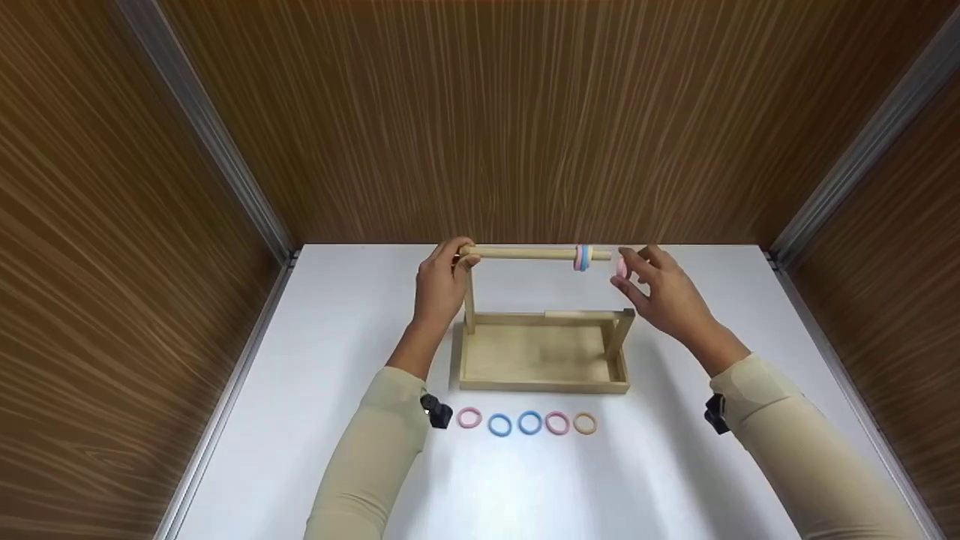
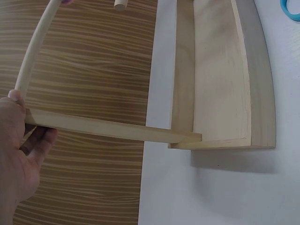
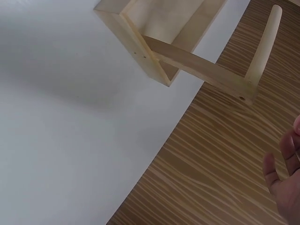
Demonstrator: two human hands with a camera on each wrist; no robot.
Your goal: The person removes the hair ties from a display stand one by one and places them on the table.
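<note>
- Wood-grain walls (image 1: 525,112): seen across the top and both sides of the head view, with metal corner strips at upper left and upper right.
- Tabletop (image 1: 315,360): white, filling the lower middle of the head view; all smaller items are carried on it.
- Wooden tray stand (image 1: 540,356): a shallow rectangular tray placed at the centre of the head view, with one upright post at its left end and one at its right end.
- Wooden rod (image 1: 525,253): held level above the tray, just above centre frame. Its left end is set at the top of the left post; its right end is seen free, apart from the right post.
- Left hand (image 1: 441,285): located left of centre; its fingers are curled round the left end of the rod at the post top, as is also shown at the left edge of the left wrist view.
- Right hand (image 1: 664,292): located right of centre, just beyond the rod's free end; a pink ring (image 1: 621,267) is pinched between thumb and fingertips, the remaining fingers being loosely spread.
- Rings on the rod (image 1: 582,257): a pink one and a blue one, threaded side by side near the rod's right end.
- Row of five loose rings (image 1: 527,422): laid on the tabletop below the tray, lower centre; from left to right pink, blue, blue, pink, orange.
</note>
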